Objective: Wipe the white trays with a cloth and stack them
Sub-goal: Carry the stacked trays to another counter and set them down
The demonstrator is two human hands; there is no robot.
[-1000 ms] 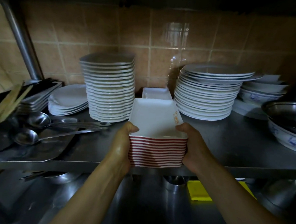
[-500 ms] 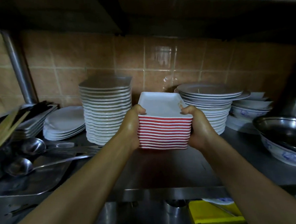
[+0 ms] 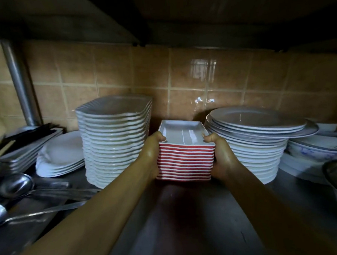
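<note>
Gripping the tray stack [image 3: 185, 161] from both sides, left hand [image 3: 150, 157] and right hand [image 3: 222, 155], fingers hidden behind it.

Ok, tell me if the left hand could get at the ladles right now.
Probably not yet: the left hand grips the red-striped tray stack together with the right hand. The ladles lie open at the left; it must let go first.

Both arms outstretched, left hand [image 3: 150, 157] and right hand [image 3: 223, 157] gripping.
</note>
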